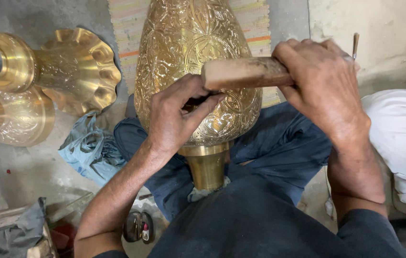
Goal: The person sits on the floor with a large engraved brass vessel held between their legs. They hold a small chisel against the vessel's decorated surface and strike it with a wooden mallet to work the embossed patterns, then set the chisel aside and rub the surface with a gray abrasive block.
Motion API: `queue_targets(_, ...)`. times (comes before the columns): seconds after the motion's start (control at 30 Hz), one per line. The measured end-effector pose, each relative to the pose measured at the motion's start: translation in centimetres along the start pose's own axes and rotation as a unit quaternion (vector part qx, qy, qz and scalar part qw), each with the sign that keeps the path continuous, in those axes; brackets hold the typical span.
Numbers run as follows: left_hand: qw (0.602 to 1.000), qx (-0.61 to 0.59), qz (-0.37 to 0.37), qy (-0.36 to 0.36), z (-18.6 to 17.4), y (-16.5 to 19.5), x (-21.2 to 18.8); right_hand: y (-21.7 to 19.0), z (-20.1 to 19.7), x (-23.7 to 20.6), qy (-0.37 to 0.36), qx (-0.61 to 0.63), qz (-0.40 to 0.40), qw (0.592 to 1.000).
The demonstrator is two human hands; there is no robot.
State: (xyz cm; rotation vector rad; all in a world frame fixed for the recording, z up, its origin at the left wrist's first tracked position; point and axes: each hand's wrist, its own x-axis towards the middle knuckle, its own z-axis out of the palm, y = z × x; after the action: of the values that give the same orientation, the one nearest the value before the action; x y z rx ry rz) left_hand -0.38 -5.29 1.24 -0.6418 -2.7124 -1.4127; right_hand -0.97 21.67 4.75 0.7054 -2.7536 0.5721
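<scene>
On the person's lap lies the big engraved brass vase (188,52), neck toward the body, body stretching up over a striped mat (131,28). The left hand (176,114) pinches a small dark tool against the vase's wall. The right hand (325,83) is wrapped tight around a wooden mallet (243,72), its end just above the left fingers. Left, a fluted brass piece (69,67) crowds close; a blue cloth (90,148) touches the knee.

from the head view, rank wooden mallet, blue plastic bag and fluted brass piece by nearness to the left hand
1. Wooden mallet: just right of the left hand, almost touching.
2. Blue plastic bag: on the floor, lower left.
3. Fluted brass piece: farther off, upper left.
</scene>
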Motion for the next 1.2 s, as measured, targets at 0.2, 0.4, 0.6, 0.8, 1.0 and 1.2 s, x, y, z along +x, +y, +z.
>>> queue_targets(0.2, 0.999, -0.011, 0.052, 0.01, 0.0, -0.2, -0.3, 0.5, 0.1, -0.3, -0.042, 0.044, 0.051, 0.997)
queue_targets(0.4, 0.999, -0.021, 0.029, 0.013, 0.2, -0.5, -0.5, -0.3, -0.2, 0.0, -0.021, 0.09, 0.087, 0.992)
queue_targets(0.6, 0.999, -0.027, 0.027, 0.015, 0.2, -0.4, -0.1, 0.4, 0.3, -0.2, 0.064, 0.054, 0.042, 0.996)
queue_targets(0.8, 0.999, -0.028, 0.037, 0.021, -0.1, 0.1, 0.0, 0.2, 0.8, -0.4, 0.08, 0.122, 0.099, 0.984)
queue_targets(1.0, 1.0, 0.005, 0.027, 0.013, -0.2, 0.2, 0.2, 0.4, 0.6, -0.7, 0.022, -0.008, 0.011, 1.0)
queue_targets(1.2, 0.999, -0.012, 0.028, 0.014, -0.3, 0.5, 0.4, 0.6, 0.6, -0.5, -0.037, 0.134, 0.121, 0.983)
